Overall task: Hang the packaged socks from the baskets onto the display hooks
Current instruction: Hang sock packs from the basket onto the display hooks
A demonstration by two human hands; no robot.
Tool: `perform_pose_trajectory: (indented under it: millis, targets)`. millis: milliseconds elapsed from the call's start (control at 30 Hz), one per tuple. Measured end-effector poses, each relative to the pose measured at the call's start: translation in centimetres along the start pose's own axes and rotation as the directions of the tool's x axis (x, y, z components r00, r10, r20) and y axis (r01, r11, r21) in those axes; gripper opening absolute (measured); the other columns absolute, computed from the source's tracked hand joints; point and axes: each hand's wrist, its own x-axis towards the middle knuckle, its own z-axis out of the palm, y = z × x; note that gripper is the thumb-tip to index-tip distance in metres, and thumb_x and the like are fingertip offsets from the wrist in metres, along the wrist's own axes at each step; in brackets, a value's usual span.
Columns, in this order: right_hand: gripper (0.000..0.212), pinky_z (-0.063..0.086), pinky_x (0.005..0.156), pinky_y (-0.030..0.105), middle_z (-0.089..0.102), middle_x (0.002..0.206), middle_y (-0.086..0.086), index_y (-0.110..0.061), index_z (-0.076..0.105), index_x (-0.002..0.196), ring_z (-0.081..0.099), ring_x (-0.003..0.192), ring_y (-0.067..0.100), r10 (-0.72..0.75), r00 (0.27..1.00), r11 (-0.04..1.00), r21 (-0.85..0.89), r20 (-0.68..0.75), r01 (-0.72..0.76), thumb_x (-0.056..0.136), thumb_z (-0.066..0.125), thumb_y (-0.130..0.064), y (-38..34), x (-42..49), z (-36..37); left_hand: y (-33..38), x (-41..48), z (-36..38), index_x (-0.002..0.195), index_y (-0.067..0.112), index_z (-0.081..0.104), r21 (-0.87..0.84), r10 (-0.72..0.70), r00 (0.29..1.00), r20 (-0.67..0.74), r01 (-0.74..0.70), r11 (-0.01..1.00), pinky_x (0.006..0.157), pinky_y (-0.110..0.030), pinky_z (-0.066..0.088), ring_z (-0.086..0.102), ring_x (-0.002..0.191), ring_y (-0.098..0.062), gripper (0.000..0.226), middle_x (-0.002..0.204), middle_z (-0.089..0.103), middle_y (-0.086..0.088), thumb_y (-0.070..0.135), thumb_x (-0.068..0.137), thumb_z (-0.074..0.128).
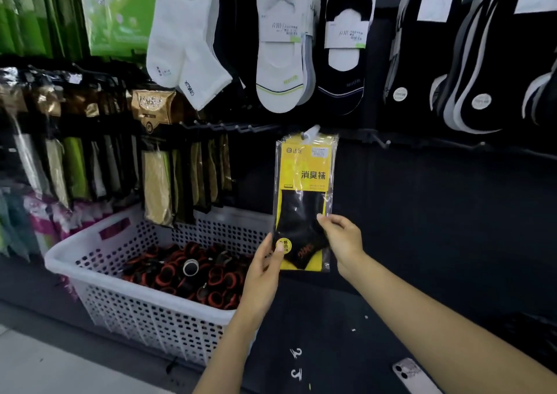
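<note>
By the basket (pixel 135 315), sock packet (pixel 304 179) pinched, left hand (pixel 265 273), right hand (pixel 343 240)

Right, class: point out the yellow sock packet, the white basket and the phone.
yellow sock packet (pixel 304 179), head view, yellow card front.
white basket (pixel 144 312), head view, perforated front wall.
phone (pixel 413 375), head view, back.
</note>
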Motion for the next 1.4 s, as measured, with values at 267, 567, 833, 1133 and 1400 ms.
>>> perform_pose_trajectory:
  millis: [267,567,833,1133,1400]
  targets:
    - [0.023,0.051,0.088,0.031,0.064,0.1,-0.002,-0.016,0.058,0.112,0.06,0.097,0.015,0.171,0.984,0.967,-0.2,0.049,-0.159,0.09,0.064,-0.017,7.8,-4.8,-9.4,-5.6,-2.6,1.6,0.143,0.028,0.033,0.239,-0.176,0.977,0.118,0.145,0.96,0.096,-0.014,0.037,0.041,0.13,-0.013,0.056,0.149,0.037,0.003,0.044,0.093,0.053]
    - [0.024,0.042,0.064,0.025,0.06,0.104,0.014,0.001,0.057,0.114,0.056,0.095,0.025,0.443,0.894,0.82,-0.371,-0.07,-0.436,0.09,0.059,0.001,17.7,-15.9,-26.7,-12.6,-12.1,8.7,0.145,0.016,0.034,0.517,-0.4,0.804,0.44,0.137,0.845,0.089,-0.01,0.034,0.048,0.121,-0.01,0.064,0.144,0.044,-0.001,0.045,0.092,0.054]
    - [0.014,0.037,0.064,0.035,0.054,0.077,0.006,-0.012,0.057,0.076,0.049,0.069,0.016,0.583,0.786,0.546,-0.617,-0.205,-0.566,0.086,0.066,-0.012,23.9,-23.5,-36.2,-21.6,-22.8,13.0,0.144,0.01,0.036,0.61,-0.661,0.582,0.473,0.325,0.723,0.106,-0.023,0.037,0.042,0.132,-0.017,0.059,0.149,0.04,-0.005,0.041,0.096,0.048]
    - [0.019,0.043,0.047,0.011,0.062,0.083,0.004,-0.006,0.062,0.094,0.058,0.071,0.014,0.743,0.639,0.479,-0.507,-0.2,-0.716,0.081,0.074,-0.013,27.3,-26.2,-36.4,-27.1,-28.6,12.9,0.145,0.008,0.032,0.754,-0.817,0.426,0.388,0.363,0.547,0.107,-0.027,0.033,0.037,0.136,-0.022,0.063,0.151,0.036,-0.008,0.046,0.097,0.045]
    - [0.041,0.045,0.102,0.042,0.063,0.121,0.012,-0.007,0.062,0.119,0.057,0.114,0.03,0.806,0.584,0.518,-0.359,-0.101,-0.777,0.081,0.074,-0.017,29.5,-26.2,-34.2,-27.2,-28.7,12.9,0.149,0.012,0.026,0.785,-0.844,0.388,0.371,0.355,0.508,0.114,-0.035,0.026,0.028,0.142,-0.025,0.069,0.156,0.026,-0.008,0.053,0.096,0.039]
